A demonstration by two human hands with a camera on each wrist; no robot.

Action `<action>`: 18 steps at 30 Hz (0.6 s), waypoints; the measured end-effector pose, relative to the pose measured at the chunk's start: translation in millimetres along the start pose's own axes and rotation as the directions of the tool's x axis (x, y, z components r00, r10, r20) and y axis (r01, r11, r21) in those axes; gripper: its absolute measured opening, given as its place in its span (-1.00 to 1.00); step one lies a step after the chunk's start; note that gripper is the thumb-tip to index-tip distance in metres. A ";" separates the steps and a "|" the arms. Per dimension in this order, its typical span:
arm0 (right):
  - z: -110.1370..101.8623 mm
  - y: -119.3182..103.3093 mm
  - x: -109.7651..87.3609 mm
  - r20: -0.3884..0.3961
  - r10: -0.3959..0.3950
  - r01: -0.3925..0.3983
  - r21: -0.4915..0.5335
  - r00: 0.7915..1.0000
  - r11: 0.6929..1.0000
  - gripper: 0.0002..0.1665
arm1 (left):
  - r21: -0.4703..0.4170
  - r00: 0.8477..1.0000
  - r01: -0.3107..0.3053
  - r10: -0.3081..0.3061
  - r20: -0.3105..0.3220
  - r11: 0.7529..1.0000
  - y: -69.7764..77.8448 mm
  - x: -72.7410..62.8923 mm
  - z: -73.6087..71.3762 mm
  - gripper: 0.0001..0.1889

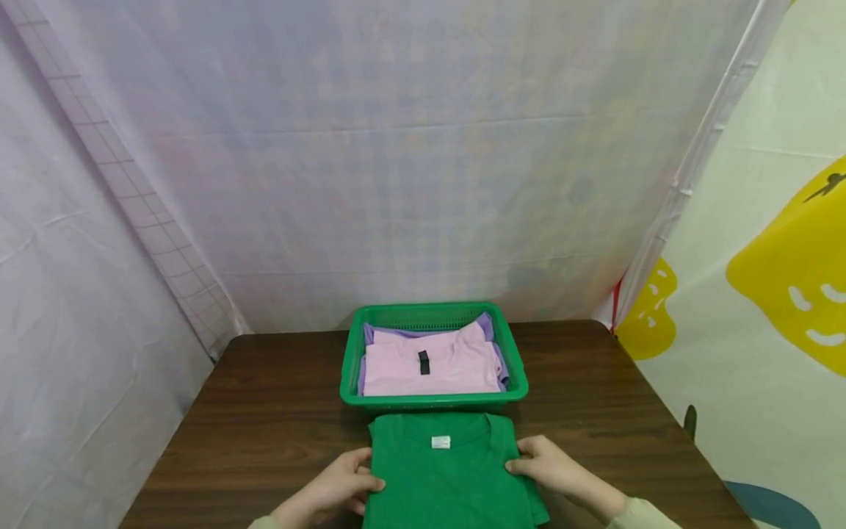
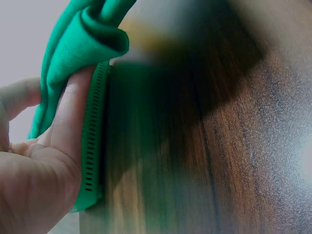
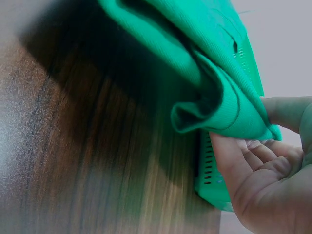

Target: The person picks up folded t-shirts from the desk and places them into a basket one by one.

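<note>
A folded green T-shirt (image 1: 449, 481) with a white neck label is held between both hands at the near side of the table. My left hand (image 1: 340, 481) grips its left edge, thumb on top and fingers beneath, as the left wrist view shows with the left hand (image 2: 48, 146) under the folded cloth (image 2: 73, 48). On the opposite edge my right hand (image 1: 551, 466) pinches the shirt the same way; in the right wrist view the fingers (image 3: 234, 165) lie under the layered fold (image 3: 219, 92). The shirt's near end runs out of the head view.
Just beyond the shirt stands a green plastic basket (image 1: 350, 367) with perforated walls. Inside lie a folded pink shirt (image 1: 456, 371) with a black label and purple cloth (image 1: 485, 323) beneath. The dark wooden table (image 1: 277, 411) meets a pale curtain (image 1: 423, 184) at the back.
</note>
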State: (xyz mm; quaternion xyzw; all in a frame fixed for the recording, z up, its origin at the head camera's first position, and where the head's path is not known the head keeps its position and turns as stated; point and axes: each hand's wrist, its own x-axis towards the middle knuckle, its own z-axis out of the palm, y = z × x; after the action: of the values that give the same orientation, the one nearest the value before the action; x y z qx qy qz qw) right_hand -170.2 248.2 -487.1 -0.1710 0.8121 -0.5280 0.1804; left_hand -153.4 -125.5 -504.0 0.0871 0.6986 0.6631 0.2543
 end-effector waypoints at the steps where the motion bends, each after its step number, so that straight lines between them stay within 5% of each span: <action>1: -0.1 0.0 -0.4 -0.001 -0.003 0.003 -0.003 1.000 1.000 -0.84 | -0.001 1.000 -0.001 0.001 0.002 1.000 1.1 -0.6 0.2 -0.38; 18: -4.2 -11.8 -5.5 0.005 -0.047 0.047 -0.001 0.999 0.999 -0.80 | -0.008 1.000 -0.013 0.013 0.027 1.000 12.8 -7.8 -0.2 -0.42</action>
State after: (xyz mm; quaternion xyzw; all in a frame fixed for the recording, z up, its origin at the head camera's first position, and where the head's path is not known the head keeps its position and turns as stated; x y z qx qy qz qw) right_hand -166.3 249.6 -474.1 -0.1913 0.8077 -0.5312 0.1698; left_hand -149.5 -128.0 -489.8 0.0997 0.6919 0.6661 0.2600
